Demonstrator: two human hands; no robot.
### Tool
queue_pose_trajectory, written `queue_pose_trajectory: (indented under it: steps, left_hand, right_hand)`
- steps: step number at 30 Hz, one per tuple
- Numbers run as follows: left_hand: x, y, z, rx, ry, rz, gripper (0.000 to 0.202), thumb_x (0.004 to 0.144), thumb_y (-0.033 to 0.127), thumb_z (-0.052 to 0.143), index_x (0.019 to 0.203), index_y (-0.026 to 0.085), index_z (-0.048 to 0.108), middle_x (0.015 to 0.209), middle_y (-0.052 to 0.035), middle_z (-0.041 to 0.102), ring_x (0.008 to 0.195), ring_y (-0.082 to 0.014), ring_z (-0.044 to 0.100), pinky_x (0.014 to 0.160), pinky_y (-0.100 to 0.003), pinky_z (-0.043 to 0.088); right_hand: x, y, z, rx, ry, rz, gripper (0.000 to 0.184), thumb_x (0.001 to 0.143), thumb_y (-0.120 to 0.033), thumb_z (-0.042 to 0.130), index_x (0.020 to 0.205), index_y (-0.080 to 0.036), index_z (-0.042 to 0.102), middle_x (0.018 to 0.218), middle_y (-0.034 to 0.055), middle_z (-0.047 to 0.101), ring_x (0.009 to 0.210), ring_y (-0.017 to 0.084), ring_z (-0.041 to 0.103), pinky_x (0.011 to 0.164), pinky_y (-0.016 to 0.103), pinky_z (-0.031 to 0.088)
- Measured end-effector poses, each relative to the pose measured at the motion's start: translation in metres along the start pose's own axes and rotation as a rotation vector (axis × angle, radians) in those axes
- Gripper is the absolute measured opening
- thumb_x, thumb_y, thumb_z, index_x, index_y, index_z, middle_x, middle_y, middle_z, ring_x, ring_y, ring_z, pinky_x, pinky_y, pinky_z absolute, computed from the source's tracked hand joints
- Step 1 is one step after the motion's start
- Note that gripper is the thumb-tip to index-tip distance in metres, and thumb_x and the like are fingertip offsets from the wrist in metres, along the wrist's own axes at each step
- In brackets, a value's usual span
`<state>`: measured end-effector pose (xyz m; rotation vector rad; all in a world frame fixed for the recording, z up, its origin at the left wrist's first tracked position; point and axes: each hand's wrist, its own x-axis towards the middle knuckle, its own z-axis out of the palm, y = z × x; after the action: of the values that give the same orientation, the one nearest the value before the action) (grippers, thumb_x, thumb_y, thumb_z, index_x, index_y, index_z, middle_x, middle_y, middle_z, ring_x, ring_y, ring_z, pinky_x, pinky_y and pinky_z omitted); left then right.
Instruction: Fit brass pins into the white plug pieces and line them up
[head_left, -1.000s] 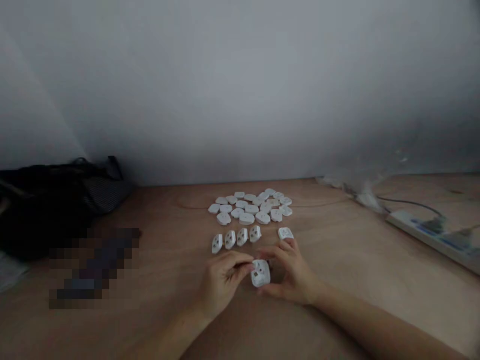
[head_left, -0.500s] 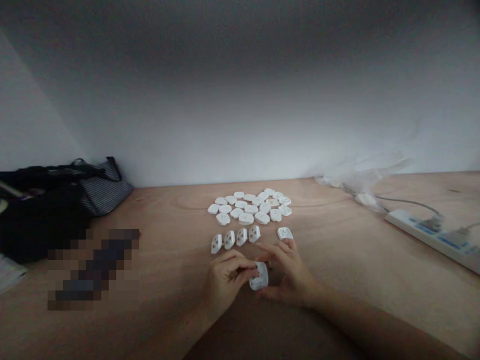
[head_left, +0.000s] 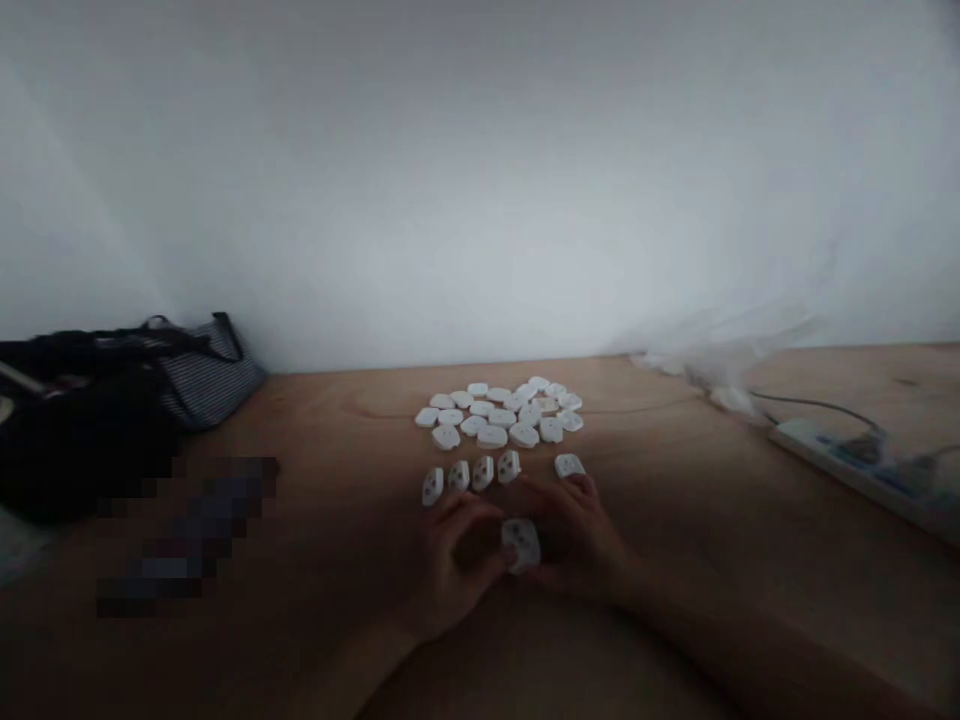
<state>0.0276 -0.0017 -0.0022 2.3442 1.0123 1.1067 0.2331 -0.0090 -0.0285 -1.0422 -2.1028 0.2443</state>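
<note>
Both of my hands meet over the wooden table and hold one small white plug piece between them. My left hand pinches its left side with curled fingers. My right hand cups its right side, fingers bent round it. Just beyond my hands stands a short row of white plug pieces on edge, and one more white piece lies flat to their right. Farther back lies a cluster of several white plug pieces. The picture is dim.
A dark bag with a striped pouch sits at the left by the wall. A blurred patch covers something at front left. A white power strip with a cable lies at the right, and crumpled clear plastic is behind it.
The white piece has been turned between my fingers, and my hands stayed in place. The picture has grown darker at the bottom.
</note>
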Motion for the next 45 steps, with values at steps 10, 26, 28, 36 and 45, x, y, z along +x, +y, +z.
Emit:
queue_pose_trajectory:
  steps: [10,26,28,36,45]
  left_hand:
    - [-0.001,-0.018,0.004,0.198,-0.156,0.1,0.06,0.059,0.049,0.077,0.113,0.026,0.062,0.096,-0.0062,0.061,0.093,-0.0257,0.053,0.084,-0.04,0.043]
    - [-0.005,-0.026,0.005,0.241,-0.071,0.139,0.048,0.065,0.045,0.073,0.106,0.023,0.062,0.126,-0.01,0.052,0.121,-0.0325,0.039,0.1,-0.049,0.034]
    - [-0.006,-0.027,0.005,0.241,-0.086,0.14,0.047,0.066,0.044,0.074,0.107,0.023,0.062,0.126,-0.0102,0.052,0.122,-0.0324,0.038,0.1,-0.05,0.034]
    - [-0.004,-0.023,0.004,0.218,-0.219,0.156,0.053,0.067,0.049,0.071,0.114,0.026,0.06,0.128,-0.0096,0.052,0.125,-0.0322,0.036,0.102,-0.051,0.032]
    - [-0.005,-0.029,0.008,0.216,-0.126,0.181,0.051,0.067,0.048,0.072,0.11,0.023,0.063,0.121,-0.0105,0.057,0.121,-0.0315,0.042,0.099,-0.049,0.038]
  right_hand:
    - [0.0,0.009,0.006,0.021,-0.012,0.021,0.108,0.046,-0.051,0.081,0.135,-0.022,0.028,0.097,0.0068,0.07,0.1,0.03,0.058,0.098,0.049,0.025]
    - [0.006,-0.001,-0.017,-0.172,-0.14,0.133,0.05,0.049,-0.047,0.079,0.091,-0.025,0.062,0.089,0.0025,0.064,0.085,0.025,0.056,0.075,0.037,0.033]
    - [0.007,-0.001,-0.019,-0.182,-0.161,0.146,0.041,0.057,-0.038,0.075,0.093,-0.024,0.061,0.088,0.0017,0.065,0.083,0.023,0.056,0.074,0.036,0.032]
    - [0.011,-0.002,-0.012,-0.331,-0.167,0.202,0.007,0.078,-0.029,0.06,0.08,-0.027,0.066,0.079,0.0011,0.068,0.082,0.023,0.057,0.073,0.037,0.033]
    - [0.009,0.008,-0.009,-0.038,-0.062,0.299,0.007,0.077,-0.021,0.06,0.075,-0.022,0.066,0.071,0.0,0.068,0.069,0.017,0.059,0.067,0.03,0.041]
